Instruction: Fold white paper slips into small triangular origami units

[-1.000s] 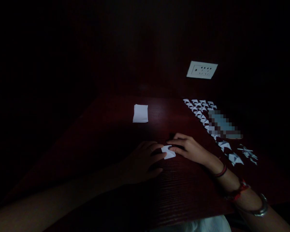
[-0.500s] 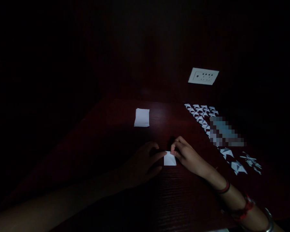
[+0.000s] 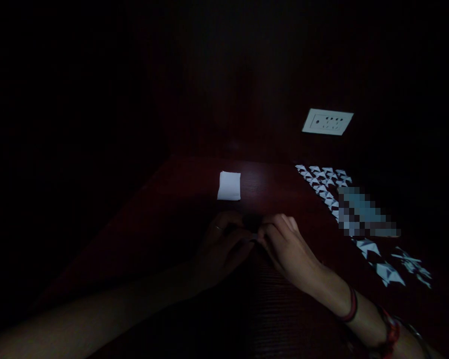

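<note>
- Broadly, the bench (image 3: 273, 189) is dark reddish wood in very dim light. I judge the work should go by touch as much as by sight, pressed flat on the wood rather than done in the air.
- The left hand (image 3: 222, 247) and right hand (image 3: 284, 247) meet near the middle of the bench, fingers curled shut and tips pressed together. What they pinch is hidden, and I cannot tell whether anything is between them.
- The folded paper pieces (image 3: 322, 178) lie in tight rows to the right, with a few more lying loose nearer the right wrist. The right forearm had best stay clear of them so none gets swept off.
- The stack of white squares (image 3: 229, 185) sits flat just beyond the hands, not touching them. A clean crease probably wants the edges matched first, then one firm press with a fingertip.
</note>
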`<act>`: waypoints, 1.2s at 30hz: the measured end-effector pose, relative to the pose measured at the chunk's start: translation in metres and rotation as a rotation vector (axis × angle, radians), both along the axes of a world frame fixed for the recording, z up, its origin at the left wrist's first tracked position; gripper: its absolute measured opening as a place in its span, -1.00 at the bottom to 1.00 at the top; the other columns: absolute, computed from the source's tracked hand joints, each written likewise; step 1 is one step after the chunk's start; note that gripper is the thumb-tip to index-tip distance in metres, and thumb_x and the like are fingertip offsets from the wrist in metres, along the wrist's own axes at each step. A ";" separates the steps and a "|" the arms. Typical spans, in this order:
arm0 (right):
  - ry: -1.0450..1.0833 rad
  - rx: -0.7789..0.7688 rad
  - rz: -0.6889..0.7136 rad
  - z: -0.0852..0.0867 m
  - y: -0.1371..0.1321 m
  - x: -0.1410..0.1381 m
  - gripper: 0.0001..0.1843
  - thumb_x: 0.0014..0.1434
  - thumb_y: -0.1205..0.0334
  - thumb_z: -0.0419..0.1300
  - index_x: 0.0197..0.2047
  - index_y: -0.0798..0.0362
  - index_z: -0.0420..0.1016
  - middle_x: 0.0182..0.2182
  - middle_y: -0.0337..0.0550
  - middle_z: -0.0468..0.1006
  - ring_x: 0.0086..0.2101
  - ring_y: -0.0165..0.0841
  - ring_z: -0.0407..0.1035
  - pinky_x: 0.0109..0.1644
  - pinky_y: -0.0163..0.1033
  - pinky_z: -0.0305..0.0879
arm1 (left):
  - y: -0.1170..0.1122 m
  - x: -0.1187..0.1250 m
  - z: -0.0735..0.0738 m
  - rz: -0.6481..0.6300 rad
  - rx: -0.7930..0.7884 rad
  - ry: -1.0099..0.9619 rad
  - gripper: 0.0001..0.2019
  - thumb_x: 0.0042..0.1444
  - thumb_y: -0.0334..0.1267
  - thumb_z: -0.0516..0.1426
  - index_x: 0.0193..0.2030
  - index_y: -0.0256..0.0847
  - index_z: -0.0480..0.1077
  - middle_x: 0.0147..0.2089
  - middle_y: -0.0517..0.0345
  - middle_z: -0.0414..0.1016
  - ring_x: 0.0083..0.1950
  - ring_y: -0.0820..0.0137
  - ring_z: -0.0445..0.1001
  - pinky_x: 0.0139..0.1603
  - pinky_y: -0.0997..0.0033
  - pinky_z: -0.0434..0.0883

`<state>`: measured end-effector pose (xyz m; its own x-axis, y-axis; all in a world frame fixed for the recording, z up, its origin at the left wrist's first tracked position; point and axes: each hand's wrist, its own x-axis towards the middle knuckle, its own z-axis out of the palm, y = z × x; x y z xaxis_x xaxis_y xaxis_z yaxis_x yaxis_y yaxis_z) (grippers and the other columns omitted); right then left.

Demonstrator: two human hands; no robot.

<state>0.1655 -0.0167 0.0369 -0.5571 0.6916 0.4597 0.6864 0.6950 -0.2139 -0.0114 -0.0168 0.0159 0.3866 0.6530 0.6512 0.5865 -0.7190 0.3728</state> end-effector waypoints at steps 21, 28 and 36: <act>0.194 -0.208 0.015 -0.010 -0.003 0.012 -0.92 0.12 0.40 -0.01 -0.32 0.07 0.26 -0.32 -0.13 0.28 -0.27 -0.35 0.17 -0.18 -0.22 0.10 | 0.008 0.002 -0.008 -0.060 -0.051 0.035 -0.90 0.09 -0.41 0.01 -0.26 -0.19 0.30 -0.12 0.13 0.17 -0.02 0.38 0.18 -0.04 0.34 0.25; 0.154 -0.187 0.035 -0.008 -0.004 0.010 -0.90 0.12 0.40 -0.01 -0.31 0.08 0.29 -0.33 -0.15 0.31 -0.27 -0.36 0.18 -0.18 -0.23 0.09 | 0.008 0.002 -0.009 -0.100 -0.060 0.019 -0.89 0.09 -0.41 0.01 -0.26 -0.19 0.30 -0.11 0.13 0.17 -0.02 0.38 0.18 -0.04 0.33 0.25; 0.147 -0.193 0.054 -0.009 -0.003 0.008 -0.91 0.11 0.40 -0.01 -0.31 0.08 0.28 -0.35 -0.14 0.32 -0.29 -0.35 0.19 -0.20 -0.23 0.08 | 0.009 0.001 -0.012 -0.123 -0.041 0.019 -0.90 0.08 -0.40 0.04 -0.26 -0.19 0.32 -0.11 0.13 0.17 -0.03 0.39 0.19 -0.03 0.35 0.23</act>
